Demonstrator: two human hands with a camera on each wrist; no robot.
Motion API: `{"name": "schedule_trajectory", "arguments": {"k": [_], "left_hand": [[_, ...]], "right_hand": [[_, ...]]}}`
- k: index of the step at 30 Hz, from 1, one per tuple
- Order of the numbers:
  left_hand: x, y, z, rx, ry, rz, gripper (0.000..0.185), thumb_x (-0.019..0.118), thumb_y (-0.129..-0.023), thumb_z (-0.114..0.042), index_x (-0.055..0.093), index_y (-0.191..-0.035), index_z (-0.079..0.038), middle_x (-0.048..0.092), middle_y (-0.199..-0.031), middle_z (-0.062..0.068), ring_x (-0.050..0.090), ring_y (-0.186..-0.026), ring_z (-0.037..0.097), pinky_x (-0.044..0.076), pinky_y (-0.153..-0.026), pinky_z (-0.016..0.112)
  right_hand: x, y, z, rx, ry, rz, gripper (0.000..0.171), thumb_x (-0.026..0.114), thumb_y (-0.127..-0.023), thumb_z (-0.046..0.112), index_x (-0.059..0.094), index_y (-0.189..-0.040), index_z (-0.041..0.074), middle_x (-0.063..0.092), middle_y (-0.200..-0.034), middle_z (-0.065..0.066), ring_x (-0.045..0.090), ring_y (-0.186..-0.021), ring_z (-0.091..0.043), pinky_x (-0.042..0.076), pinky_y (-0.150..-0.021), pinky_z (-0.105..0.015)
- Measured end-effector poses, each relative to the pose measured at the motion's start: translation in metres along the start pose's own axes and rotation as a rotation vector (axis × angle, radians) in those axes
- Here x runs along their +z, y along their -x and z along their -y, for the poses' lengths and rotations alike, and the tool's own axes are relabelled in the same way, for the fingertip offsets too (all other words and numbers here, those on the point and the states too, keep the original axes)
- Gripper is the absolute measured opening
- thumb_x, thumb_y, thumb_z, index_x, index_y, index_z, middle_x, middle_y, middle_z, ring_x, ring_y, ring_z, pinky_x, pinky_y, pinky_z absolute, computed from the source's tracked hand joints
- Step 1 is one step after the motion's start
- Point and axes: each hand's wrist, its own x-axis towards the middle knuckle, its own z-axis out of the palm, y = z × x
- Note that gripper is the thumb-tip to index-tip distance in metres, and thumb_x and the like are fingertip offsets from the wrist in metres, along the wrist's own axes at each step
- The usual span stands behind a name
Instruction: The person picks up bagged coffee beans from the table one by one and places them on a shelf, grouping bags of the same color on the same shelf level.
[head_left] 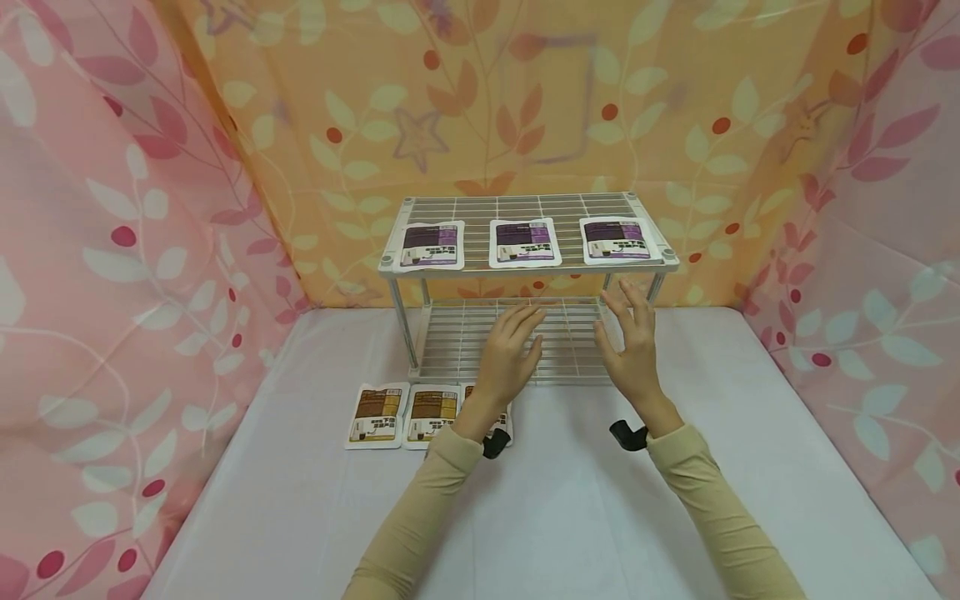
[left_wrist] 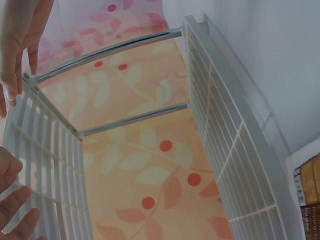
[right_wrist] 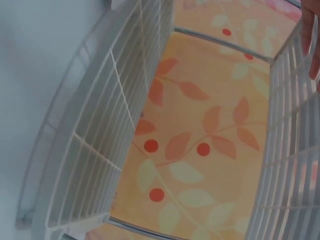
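A white two-tier wire rack (head_left: 450, 337) stands on the table. Three purple-and-white pouches (head_left: 524, 243) lie spaced in a row along its upper shelf. My left hand (head_left: 506, 360) hovers in front of the rack, fingers loosely extended, holding nothing. To its right is my right hand (head_left: 633, 354), raised with fingers spread, also bare of any object. Brown-and-yellow pouches (head_left: 377, 415) lie side by side on the table at the rack's front left; my left wrist partly covers the rightmost one. In the left wrist view, one brown pouch (left_wrist: 311, 185) shows at the right edge.
White cloth covers the table (head_left: 570, 517). Behind the rack hangs an orange leaf-patterned curtain (head_left: 285, 183), with pink patterned curtains (head_left: 135, 333) at both sides. The rack's metal posts (head_left: 402, 325) join its two shelves. A black strap piece (head_left: 628, 435) sits at my right wrist.
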Motion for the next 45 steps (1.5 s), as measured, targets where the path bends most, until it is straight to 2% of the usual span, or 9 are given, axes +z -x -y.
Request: {"name": "schedule_trajectory", "arguments": {"k": [3, 7, 13, 20, 28, 38, 45], "left_hand": [[-0.001, 0.006, 0.004, -0.022, -0.004, 0.007, 0.037, 0.066, -0.082, -0.006, 0.061, -0.118, -0.006, 0.06, -0.123, 0.008, 0.049, -0.12, 0.026, 0.034, -0.107, 0.031], [-0.002, 0.013, 0.009, -0.042, 0.001, 0.027, 0.037, 0.066, -0.082, -0.007, 0.061, -0.119, -0.006, 0.06, -0.122, 0.009, 0.05, -0.118, 0.027, 0.035, -0.106, 0.034], [-0.003, 0.026, 0.016, -0.077, -0.003, 0.051, 0.039, 0.068, -0.081, -0.007, 0.061, -0.119, -0.008, 0.06, -0.122, 0.008, 0.05, -0.118, 0.027, 0.037, -0.105, 0.034], [-0.002, 0.041, 0.023, -0.145, 0.008, 0.105, 0.036, 0.065, -0.086, -0.015, 0.06, -0.121, -0.011, 0.059, -0.123, 0.007, 0.05, -0.118, 0.026, 0.039, -0.103, 0.037], [-0.008, 0.053, 0.03, -0.217, 0.002, 0.194, 0.039, 0.064, -0.087, -0.018, 0.057, -0.125, -0.013, 0.055, -0.129, 0.006, 0.046, -0.122, 0.025, 0.036, -0.105, 0.038], [-0.017, 0.069, 0.037, -0.244, -0.011, 0.243, 0.042, 0.069, -0.083, -0.015, 0.058, -0.124, -0.011, 0.055, -0.128, 0.009, 0.047, -0.121, 0.028, 0.039, -0.102, 0.043], [-0.022, 0.082, 0.046, -0.265, -0.011, 0.289, 0.043, 0.068, -0.085, -0.018, 0.056, -0.126, -0.014, 0.055, -0.127, 0.011, 0.049, -0.119, 0.028, 0.041, -0.1, 0.042]], "right_hand": [[0.006, 0.005, 0.0, 0.003, 0.002, 0.02, 0.043, 0.06, -0.084, 0.007, 0.054, -0.126, 0.0, 0.034, -0.146, -0.012, 0.026, -0.135, -0.033, 0.019, -0.109, -0.055], [0.014, 0.012, 0.0, 0.009, 0.003, 0.046, 0.046, 0.062, -0.083, 0.004, 0.052, -0.129, 0.003, 0.032, -0.147, -0.012, 0.025, -0.135, -0.037, 0.017, -0.11, -0.055], [0.024, 0.02, 0.0, 0.014, -0.013, 0.083, 0.05, 0.063, -0.083, 0.002, 0.051, -0.131, 0.007, 0.032, -0.146, -0.014, 0.027, -0.133, -0.035, 0.022, -0.107, -0.055], [0.033, 0.028, 0.001, 0.037, -0.031, 0.143, 0.052, 0.064, -0.082, 0.0, 0.05, -0.131, 0.005, 0.035, -0.141, -0.021, 0.026, -0.134, -0.039, 0.019, -0.109, -0.057], [0.046, 0.041, -0.003, 0.072, -0.037, 0.232, 0.05, 0.064, -0.084, 0.006, 0.05, -0.131, 0.007, 0.037, -0.141, -0.019, 0.029, -0.132, -0.039, 0.026, -0.104, -0.059], [0.06, 0.056, 0.002, 0.116, -0.055, 0.356, 0.051, 0.065, -0.084, 0.008, 0.048, -0.132, 0.007, 0.042, -0.137, -0.02, 0.035, -0.128, -0.038, 0.031, -0.102, -0.057], [0.069, 0.065, 0.005, 0.161, -0.074, 0.433, 0.052, 0.065, -0.085, 0.009, 0.046, -0.133, 0.006, 0.042, -0.135, -0.021, 0.038, -0.124, -0.038, 0.034, -0.097, -0.059]]}}
